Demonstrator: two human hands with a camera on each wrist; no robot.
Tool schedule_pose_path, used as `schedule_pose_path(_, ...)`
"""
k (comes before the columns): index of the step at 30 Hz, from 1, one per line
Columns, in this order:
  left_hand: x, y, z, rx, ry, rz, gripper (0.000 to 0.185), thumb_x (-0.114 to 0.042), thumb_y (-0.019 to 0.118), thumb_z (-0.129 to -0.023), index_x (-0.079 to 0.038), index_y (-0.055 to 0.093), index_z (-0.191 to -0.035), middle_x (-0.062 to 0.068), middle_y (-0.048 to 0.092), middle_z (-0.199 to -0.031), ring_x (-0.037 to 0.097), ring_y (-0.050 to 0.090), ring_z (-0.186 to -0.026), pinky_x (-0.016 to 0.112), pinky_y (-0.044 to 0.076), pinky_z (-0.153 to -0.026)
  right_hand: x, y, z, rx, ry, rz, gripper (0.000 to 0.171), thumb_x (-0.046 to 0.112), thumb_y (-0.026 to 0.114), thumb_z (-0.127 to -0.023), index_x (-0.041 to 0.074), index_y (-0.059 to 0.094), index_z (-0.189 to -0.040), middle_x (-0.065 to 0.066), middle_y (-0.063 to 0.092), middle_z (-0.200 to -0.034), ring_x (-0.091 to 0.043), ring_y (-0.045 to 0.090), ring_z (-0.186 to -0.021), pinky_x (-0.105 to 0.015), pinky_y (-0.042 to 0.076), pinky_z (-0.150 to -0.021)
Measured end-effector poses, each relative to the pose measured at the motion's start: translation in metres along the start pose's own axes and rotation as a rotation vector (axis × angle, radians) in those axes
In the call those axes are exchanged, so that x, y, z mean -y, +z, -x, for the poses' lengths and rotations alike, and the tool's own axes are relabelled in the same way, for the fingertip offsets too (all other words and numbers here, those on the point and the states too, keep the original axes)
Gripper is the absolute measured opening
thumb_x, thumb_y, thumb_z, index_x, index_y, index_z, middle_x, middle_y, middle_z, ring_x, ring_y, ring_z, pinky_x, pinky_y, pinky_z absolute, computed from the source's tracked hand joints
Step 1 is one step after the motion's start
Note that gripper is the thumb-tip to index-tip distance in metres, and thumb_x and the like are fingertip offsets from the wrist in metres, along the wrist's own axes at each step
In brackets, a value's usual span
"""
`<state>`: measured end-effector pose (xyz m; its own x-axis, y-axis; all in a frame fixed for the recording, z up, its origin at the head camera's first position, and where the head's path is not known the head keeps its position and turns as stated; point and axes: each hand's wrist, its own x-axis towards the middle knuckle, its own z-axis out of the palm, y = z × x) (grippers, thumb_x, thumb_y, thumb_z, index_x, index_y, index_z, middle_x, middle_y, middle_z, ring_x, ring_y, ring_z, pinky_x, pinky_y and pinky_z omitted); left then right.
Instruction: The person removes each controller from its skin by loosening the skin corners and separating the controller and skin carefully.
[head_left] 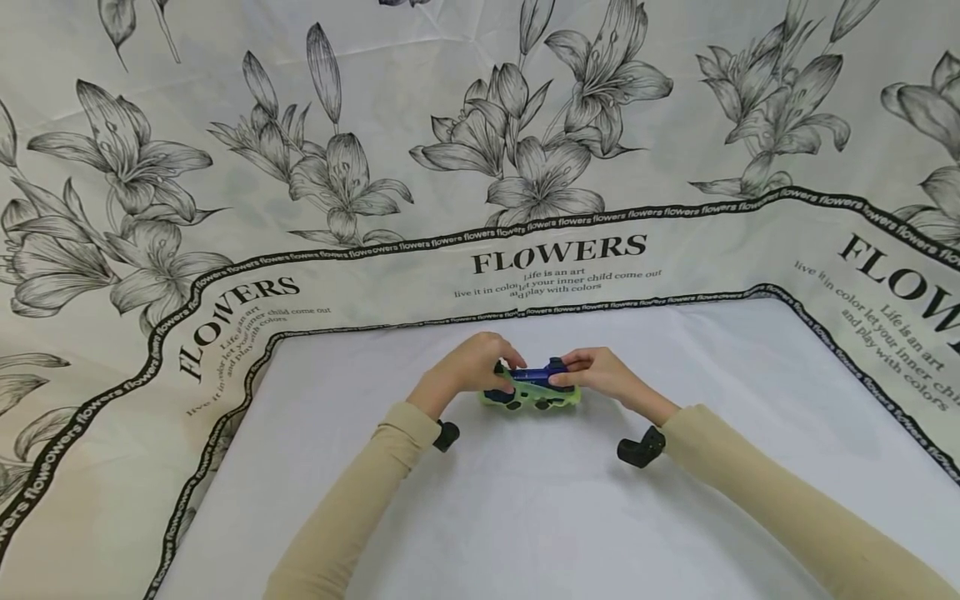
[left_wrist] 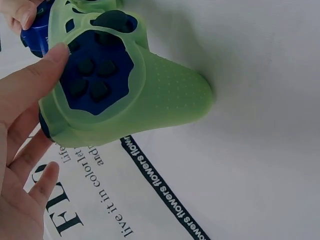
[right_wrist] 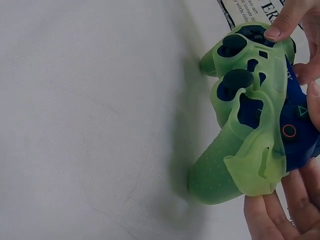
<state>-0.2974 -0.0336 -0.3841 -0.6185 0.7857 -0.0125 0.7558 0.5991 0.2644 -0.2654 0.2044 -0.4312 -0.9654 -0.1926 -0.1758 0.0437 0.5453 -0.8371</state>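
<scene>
Both hands hold a blue game controller (head_left: 534,377) over the white surface, its handles pointing toward me. A light green silicone cover (head_left: 542,398) wraps part of it. At the directional-pad end the cover (left_wrist: 175,90) lies round the handle, and my left hand (head_left: 480,362) grips there, thumb on top and fingers beneath. My right hand (head_left: 603,372) pinches the other end. In the right wrist view, the triangle and circle buttons (right_wrist: 289,131) stand outside the cover, whose loose edge (right_wrist: 252,165) is folded back. Two dark thumbsticks (right_wrist: 237,79) show through the openings.
A white cloth (head_left: 517,517) covers the work surface. Behind and at the sides hangs a curtain (head_left: 375,283) with printed flowers and lettering. Black wrist-worn devices (head_left: 641,448) sit below each wrist, close above the cloth.
</scene>
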Motion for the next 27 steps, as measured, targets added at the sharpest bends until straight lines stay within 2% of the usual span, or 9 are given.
schedule_pose_path(9, 0.0013, 0.0029, -0.0012, -0.009, -0.061, -0.074, 0.029, -0.026, 0.081, -0.078, -0.013, 0.076, -0.103, -0.001, 0.072, -0.104, 0.014, 0.062, -0.102, 0.028, 0.049, -0.095, -0.0003, -0.0005, -0.0012, 0.004, -0.001, 0.004, 0.059, 0.035, 0.074, -0.083, -0.004, 0.058, -0.124, -0.020, 0.066, -0.118, -0.018, 0.064, -0.100, -0.037, 0.050, -0.091)
schedule_pose_path(14, -0.0002, 0.0042, 0.0019, -0.038, -0.068, -0.076, 0.020, -0.026, 0.080, -0.078, -0.013, 0.077, -0.093, -0.002, 0.073, -0.097, 0.014, 0.064, -0.095, 0.027, 0.051, -0.090, 0.0018, -0.0006, -0.0012, 0.016, 0.029, 0.013, 0.065, 0.038, 0.074, -0.083, -0.004, 0.055, -0.129, -0.022, 0.062, -0.125, -0.027, 0.062, -0.109, -0.043, 0.048, -0.097)
schedule_pose_path(18, -0.0004, 0.0064, 0.0039, -0.074, -0.031, -0.108, 0.014, -0.026, 0.079, -0.080, -0.014, 0.077, -0.087, -0.003, 0.074, -0.091, 0.011, 0.065, -0.090, 0.025, 0.052, -0.086, 0.0023, -0.0012, -0.0017, 0.039, 0.037, 0.041, 0.070, 0.041, 0.071, -0.085, -0.005, 0.051, -0.134, -0.024, 0.057, -0.132, -0.035, 0.055, -0.121, -0.049, 0.044, -0.102)
schedule_pose_path(23, -0.0008, 0.0090, 0.0055, -0.119, 0.033, -0.164, 0.011, -0.025, 0.077, -0.082, -0.015, 0.078, -0.087, -0.003, 0.074, -0.090, 0.010, 0.066, -0.086, 0.023, 0.053, -0.081, 0.0026, -0.0029, -0.0031, 0.062, 0.042, 0.058, 0.072, 0.041, 0.069, -0.086, -0.006, 0.049, -0.135, -0.024, 0.055, -0.135, -0.038, 0.050, -0.127, -0.052, 0.041, -0.105)
schedule_pose_path(27, -0.0032, 0.0083, 0.0055, -0.105, 0.058, -0.220, 0.010, -0.025, 0.075, -0.084, -0.016, 0.078, -0.088, -0.004, 0.074, -0.091, 0.010, 0.066, -0.086, 0.023, 0.053, -0.081, 0.0037, -0.0025, -0.0037, 0.056, 0.046, 0.066, 0.071, 0.042, 0.070, -0.085, -0.006, 0.050, -0.134, -0.024, 0.055, -0.134, -0.037, 0.050, -0.126, -0.051, 0.041, -0.104)
